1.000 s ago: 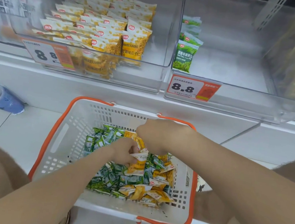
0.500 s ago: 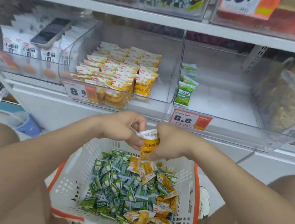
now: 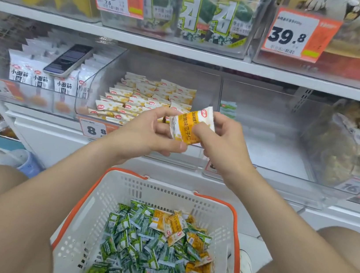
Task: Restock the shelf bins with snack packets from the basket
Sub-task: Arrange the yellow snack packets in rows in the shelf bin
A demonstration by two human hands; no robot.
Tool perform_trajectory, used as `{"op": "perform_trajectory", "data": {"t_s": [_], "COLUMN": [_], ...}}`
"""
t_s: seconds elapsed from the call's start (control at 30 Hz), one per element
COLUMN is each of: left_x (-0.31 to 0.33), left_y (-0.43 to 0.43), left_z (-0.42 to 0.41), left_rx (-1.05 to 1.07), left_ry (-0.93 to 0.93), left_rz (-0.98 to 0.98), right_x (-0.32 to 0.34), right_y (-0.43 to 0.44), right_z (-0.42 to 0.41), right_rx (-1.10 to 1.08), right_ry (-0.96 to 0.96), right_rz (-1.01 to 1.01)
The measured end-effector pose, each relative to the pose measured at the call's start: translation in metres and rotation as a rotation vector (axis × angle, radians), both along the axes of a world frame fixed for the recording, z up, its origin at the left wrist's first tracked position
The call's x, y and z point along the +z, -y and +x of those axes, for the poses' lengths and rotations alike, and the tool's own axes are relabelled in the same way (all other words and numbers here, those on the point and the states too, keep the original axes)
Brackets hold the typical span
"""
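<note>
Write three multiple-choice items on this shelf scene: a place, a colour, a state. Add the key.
1. Where does the dark flat smartphone lie? A on the floor; B on the white upright packets in a clear bin; C on the top shelf.
2. What colour is the rim of the white plastic basket? A blue; B green; C orange.
3. The yellow-and-white snack packet is: A held by the left hand and right hand; B lying in a bin; C on the floor.
Key: 1B, it rests across their tops; 2C, orange edging shows; 3A, both hands grip it.
</note>
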State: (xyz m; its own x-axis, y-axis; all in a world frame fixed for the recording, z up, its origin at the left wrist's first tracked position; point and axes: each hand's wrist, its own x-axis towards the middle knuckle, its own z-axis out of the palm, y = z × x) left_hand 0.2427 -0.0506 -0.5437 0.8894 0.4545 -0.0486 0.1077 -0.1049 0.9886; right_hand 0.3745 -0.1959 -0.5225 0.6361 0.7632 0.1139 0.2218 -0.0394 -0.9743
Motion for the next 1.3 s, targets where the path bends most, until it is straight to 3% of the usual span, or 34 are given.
{"op": "perform_trajectory", "data": {"t_s": [0.1, 0.37, 0.43, 0.57, 0.67, 0.8, 0.97, 1.3], "left_x": [0.006, 0.002, -0.003, -0.013, -0.019, -0.021, -0.024, -0.025], "left_y": [0.000, -0.010, -0.018, -0.040, -0.055, -0.062, -0.072, -0.077], "left_z": [0.003, 0.006, 0.008, 0.010, 0.008, 0.007, 0.010, 0.015], "left_rx": [-0.075, 0.112, 0.172, 0.354, 0.321, 0.174, 0.042, -0.006], "left_ry": [-0.020, -0.002, 0.015, -0.130, -0.329, -0.521, -0.593, -0.638], "left_rz": [0.078, 0.130, 0.311, 0.962, 1.129, 1.203, 1.164, 1.142], "right_x": [-0.005, -0.011, -0.014, -0.013, -0.015, -0.028, -0.041, -0.045], "right_y": [-0.006, -0.018, -0.026, -0.041, -0.059, -0.092, -0.124, -0.140], "right_z": [0.006, 0.014, 0.014, 0.016, 0.015, 0.018, 0.030, 0.030], "right_rx": [0.018, 0.057, -0.006, -0.129, -0.052, -0.004, -0.024, -0.117], "right_ry": [0.104, 0.176, 0.302, 0.829, 0.993, 0.896, 0.649, 0.466], "right_rz": [-0.092, -0.091, -0.052, -0.104, -0.299, -0.546, -0.741, -0.616]}}
